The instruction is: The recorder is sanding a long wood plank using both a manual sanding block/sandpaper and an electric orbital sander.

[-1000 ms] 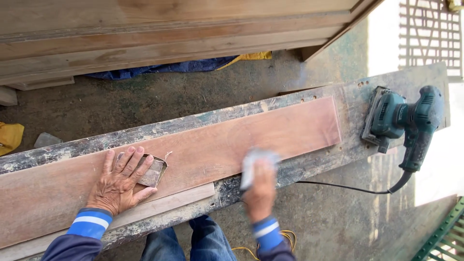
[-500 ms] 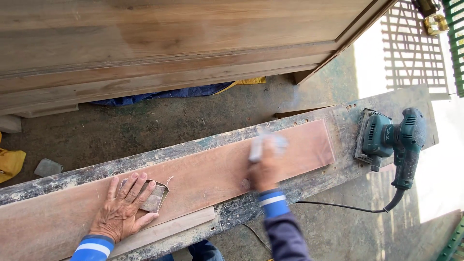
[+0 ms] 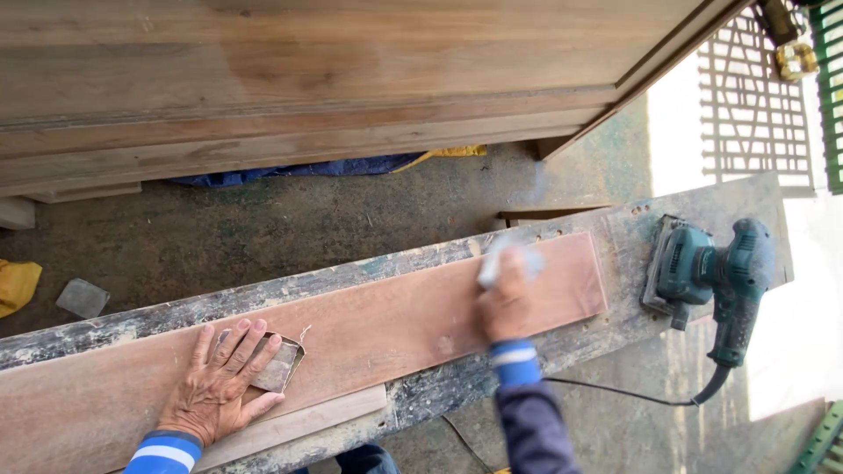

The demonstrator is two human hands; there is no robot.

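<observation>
My left hand [image 3: 215, 384] is flat, fingers spread, pinning a folded sheet of sandpaper [image 3: 279, 364] onto the reddish board [image 3: 378, 329], toward its left end. My right hand [image 3: 505, 303] has its grip wrapped around a pale rag [image 3: 507, 262], blurred, pressed on the board near its right end. The board's long axis runs left to right along the paint-spattered tabletop [image 3: 615, 307], climbing toward the far-right corner. Just past that board end sits the teal sander [image 3: 711, 272], cord trailing off the near edge. So the right hand is much nearer to that end and to the sander.
</observation>
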